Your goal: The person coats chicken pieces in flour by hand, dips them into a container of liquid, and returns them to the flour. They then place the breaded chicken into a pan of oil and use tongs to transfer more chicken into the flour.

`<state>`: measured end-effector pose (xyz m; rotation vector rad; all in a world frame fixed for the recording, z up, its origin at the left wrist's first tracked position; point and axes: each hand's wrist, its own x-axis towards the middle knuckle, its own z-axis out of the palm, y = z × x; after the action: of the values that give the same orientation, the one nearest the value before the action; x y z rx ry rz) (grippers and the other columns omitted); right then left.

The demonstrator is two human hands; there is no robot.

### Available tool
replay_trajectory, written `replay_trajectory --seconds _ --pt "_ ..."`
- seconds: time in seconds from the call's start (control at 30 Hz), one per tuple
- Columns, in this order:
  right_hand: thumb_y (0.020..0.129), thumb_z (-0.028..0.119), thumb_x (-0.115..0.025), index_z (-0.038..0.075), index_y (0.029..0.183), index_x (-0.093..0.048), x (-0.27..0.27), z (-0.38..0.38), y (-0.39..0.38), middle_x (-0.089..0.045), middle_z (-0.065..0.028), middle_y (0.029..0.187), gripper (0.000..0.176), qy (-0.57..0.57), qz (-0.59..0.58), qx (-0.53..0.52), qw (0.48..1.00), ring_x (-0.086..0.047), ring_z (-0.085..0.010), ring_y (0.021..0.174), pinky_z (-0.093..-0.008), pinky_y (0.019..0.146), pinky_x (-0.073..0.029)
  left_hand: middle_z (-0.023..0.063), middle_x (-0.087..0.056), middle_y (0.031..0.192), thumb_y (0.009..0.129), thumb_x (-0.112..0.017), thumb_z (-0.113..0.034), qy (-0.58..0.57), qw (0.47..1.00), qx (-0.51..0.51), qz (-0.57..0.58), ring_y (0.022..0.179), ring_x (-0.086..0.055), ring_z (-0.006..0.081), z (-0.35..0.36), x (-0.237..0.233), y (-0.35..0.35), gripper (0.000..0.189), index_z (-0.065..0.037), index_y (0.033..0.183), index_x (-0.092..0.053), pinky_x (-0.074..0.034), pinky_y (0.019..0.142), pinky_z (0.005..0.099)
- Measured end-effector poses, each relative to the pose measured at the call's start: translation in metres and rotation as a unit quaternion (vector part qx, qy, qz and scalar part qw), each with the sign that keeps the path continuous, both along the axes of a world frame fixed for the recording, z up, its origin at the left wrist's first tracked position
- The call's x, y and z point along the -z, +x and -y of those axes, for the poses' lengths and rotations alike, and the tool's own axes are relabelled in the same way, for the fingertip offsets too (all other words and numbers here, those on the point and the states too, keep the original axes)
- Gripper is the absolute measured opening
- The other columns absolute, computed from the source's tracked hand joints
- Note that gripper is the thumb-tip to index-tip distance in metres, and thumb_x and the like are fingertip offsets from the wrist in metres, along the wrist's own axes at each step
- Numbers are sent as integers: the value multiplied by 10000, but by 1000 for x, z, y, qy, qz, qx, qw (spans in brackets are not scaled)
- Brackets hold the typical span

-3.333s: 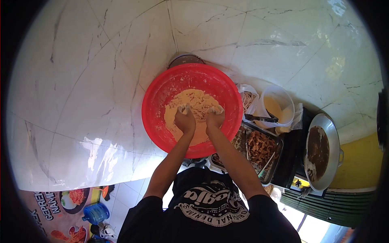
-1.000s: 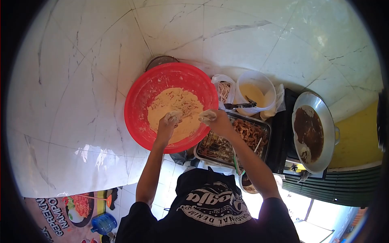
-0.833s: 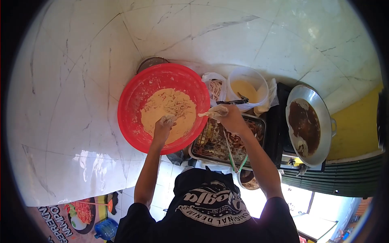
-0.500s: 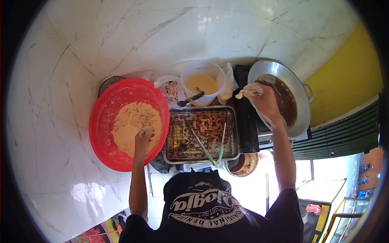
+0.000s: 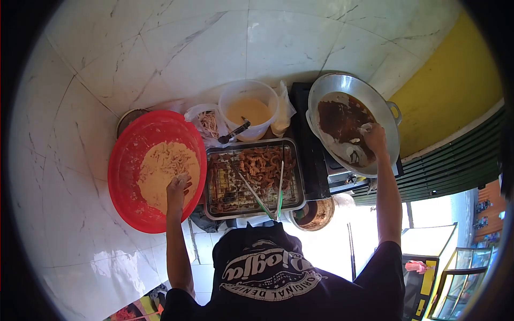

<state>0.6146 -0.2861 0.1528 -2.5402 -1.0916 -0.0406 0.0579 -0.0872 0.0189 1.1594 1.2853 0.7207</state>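
Right hand over the wok, left hand over the red basin.
The right fingers bunch at the three o'clock side of the brown oil, near a pale floating piece; whether they pinch anything cannot be told. The left fingers sit loosely parted at the flour's four o'clock. Fried strips lie on a racked tray at the basin's three o'clock.

Marbled wall tiles meet a yellow panel near green slats.

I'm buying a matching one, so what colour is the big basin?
The basin is red, showing best in the head view.
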Motion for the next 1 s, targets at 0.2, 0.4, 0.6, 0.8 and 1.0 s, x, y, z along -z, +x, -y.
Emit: replay_trajectory --seconds 0.2,0.4,0.6,0.8,1.0 --pt "799 223 -614 89 939 -690 -68 -51 -37 -667 -168 873 208 179 124 60 974 -635 -341 870 -395 763 -491 99 -630 1082 891 -500 -246 -5 1000 -12 1 927 -602 174 1 -2 -7 349 -41 1167 -557 -440 768 294" --pt "802 148 -634 39 913 -675 -101 -121 -166 -665 -150 781 160 344 56 -118 930 -652 -267 663 -344 617 -498 93 -629 1069 883 -517 -253 9 1000 -18 9 927 -598 170 -6 6 -29 343 -33 1141 -562 -442 758 293" --pt "715 63 -643 30 856 -645 -40 -189 -302 -640 -166 755 145 340 -69 -340 874 -625 -331 657 -372 583 -496 91 -630 1052 867 -547 -234 -2 999 -14 -28 931 -600 172 -19 2 -53 355 -10 1142 -548 -451 780 302" --pt "736 115 -619 51 859 -633 60 -252 -403 -624 -177 714 140 206 -159 -440 859 -621 -346 669 -417 595 -492 126 -627 1074 828 -598 -163 97 991 48 -75 982 -608 226 -68 36 -92 387 19 1160 -522 -452 872 317" --pt "751 152 -584 56 874 -630 133 -280 -454 -630 -185 725 162 19 -124 -430 894 -623 -369 710 -458 636 -503 215 -590 1119 800 -642 -188 152 955 3 -255 1049 -570 337 -138 68 -109 469 27 1193 -505 -445 911 385"
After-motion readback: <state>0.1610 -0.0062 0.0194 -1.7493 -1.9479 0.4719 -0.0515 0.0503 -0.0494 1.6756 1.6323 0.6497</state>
